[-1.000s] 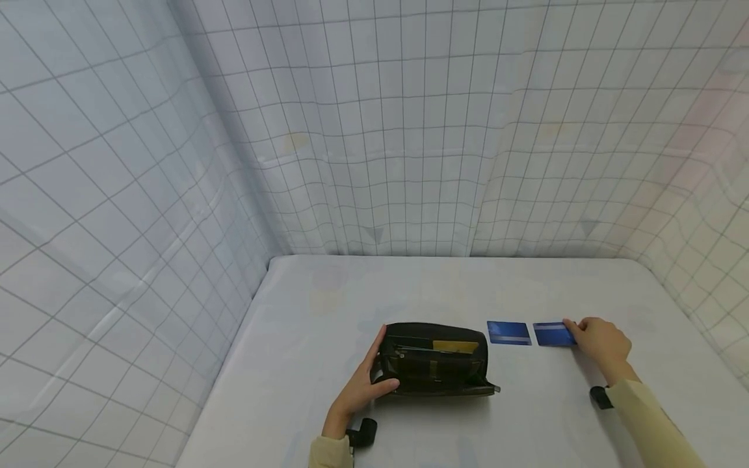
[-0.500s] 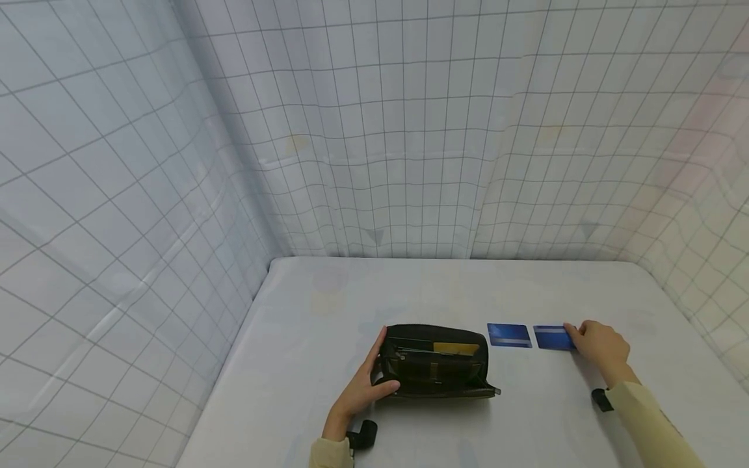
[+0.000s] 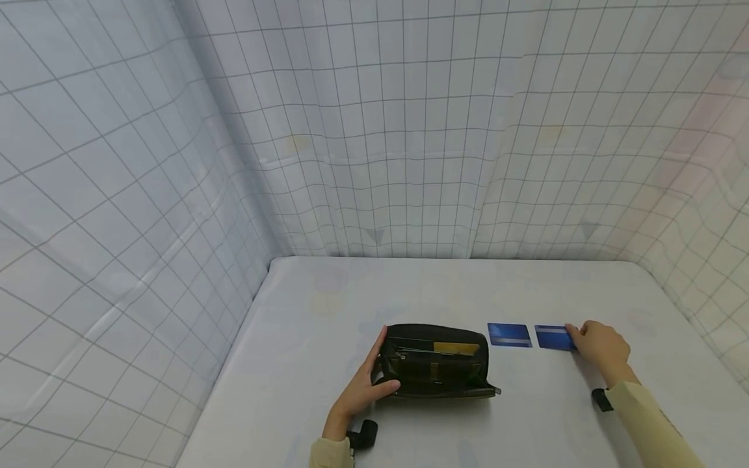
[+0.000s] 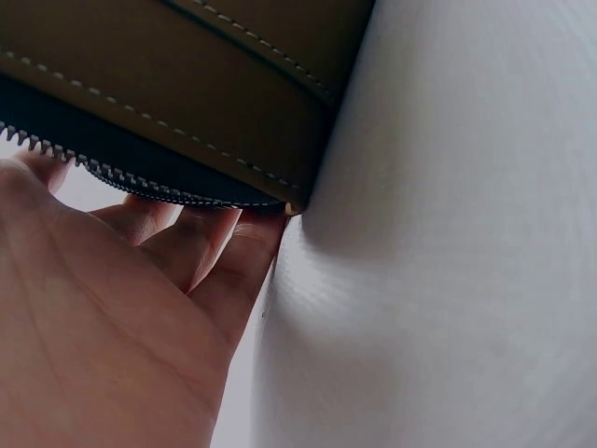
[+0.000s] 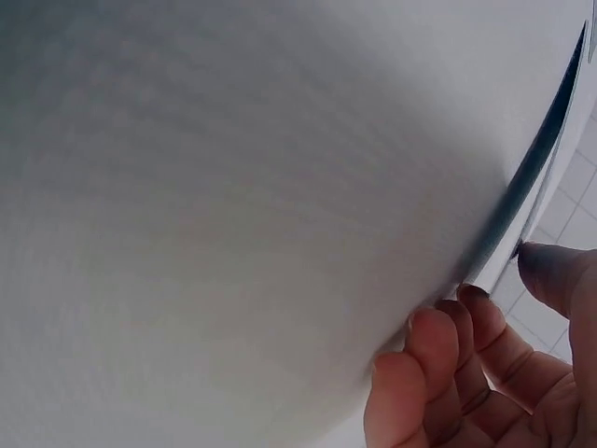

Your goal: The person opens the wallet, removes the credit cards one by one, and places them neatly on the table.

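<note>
A dark zip-around wallet (image 3: 434, 374) stands open on the white table, a yellow piece (image 3: 455, 348) showing among its compartments. My left hand (image 3: 355, 393) grips the wallet's left end, thumb at the front edge and fingers spread along the side. In the left wrist view, the fingers lie against the zip teeth (image 4: 140, 184) under the brown stitched outer face. To the right, my right hand (image 3: 604, 344) pinches the right edge of a blue card (image 3: 552, 337) between thumb and fingers. The right wrist view shows that card edge-on, close over the table.
A second blue card (image 3: 509, 335) lies flat between the wallet and the pinched card. White grid-patterned sheets (image 3: 409, 143) hang behind the table (image 3: 328, 312) and at both sides. Each wrist carries a small black camera (image 3: 363, 433).
The pinched card and my right hand have shifted very slightly to the right. My left hand and the wallet stay where they were.
</note>
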A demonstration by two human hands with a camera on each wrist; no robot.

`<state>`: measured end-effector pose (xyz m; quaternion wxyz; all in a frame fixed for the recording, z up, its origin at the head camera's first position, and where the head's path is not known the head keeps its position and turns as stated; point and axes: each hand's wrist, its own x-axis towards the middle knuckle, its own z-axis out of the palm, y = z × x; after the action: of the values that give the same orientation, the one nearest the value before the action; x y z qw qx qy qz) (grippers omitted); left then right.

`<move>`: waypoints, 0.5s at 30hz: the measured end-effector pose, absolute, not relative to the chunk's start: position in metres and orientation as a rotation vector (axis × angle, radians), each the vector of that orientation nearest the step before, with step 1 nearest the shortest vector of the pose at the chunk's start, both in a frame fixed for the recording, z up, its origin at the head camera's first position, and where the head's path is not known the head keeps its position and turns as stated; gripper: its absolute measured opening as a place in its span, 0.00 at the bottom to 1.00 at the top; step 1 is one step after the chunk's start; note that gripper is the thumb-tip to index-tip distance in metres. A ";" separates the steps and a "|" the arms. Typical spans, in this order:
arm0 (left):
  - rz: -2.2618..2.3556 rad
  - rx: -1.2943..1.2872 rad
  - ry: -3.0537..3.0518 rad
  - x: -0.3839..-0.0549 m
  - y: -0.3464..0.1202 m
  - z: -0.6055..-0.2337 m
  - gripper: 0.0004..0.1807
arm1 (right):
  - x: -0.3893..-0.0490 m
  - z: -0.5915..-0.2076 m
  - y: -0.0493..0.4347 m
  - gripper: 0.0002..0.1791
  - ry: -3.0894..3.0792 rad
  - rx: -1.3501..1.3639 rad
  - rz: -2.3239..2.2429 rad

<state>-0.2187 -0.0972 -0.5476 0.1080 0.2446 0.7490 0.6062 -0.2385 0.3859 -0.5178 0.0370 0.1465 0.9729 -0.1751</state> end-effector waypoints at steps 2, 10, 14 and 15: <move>1.785 0.731 2.205 -0.219 -0.097 -0.547 0.50 | -0.238 -0.518 0.385 0.27 2.989 0.461 -0.539; 1.788 0.723 2.196 -0.218 -0.097 -0.547 0.50 | -0.237 -0.515 0.385 0.28 2.989 0.472 -0.556; 1.786 0.735 2.195 -0.219 -0.097 -0.547 0.49 | -0.237 -0.515 0.386 0.28 2.973 0.477 -0.558; 1.786 0.738 2.195 -0.219 -0.096 -0.547 0.49 | -0.237 -0.515 0.386 0.29 2.969 0.480 -0.554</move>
<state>-0.2194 -0.0964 -0.5473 0.1082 0.2510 0.7461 0.6072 -0.2373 0.3862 -0.5152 0.0416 0.1567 0.9700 -0.1811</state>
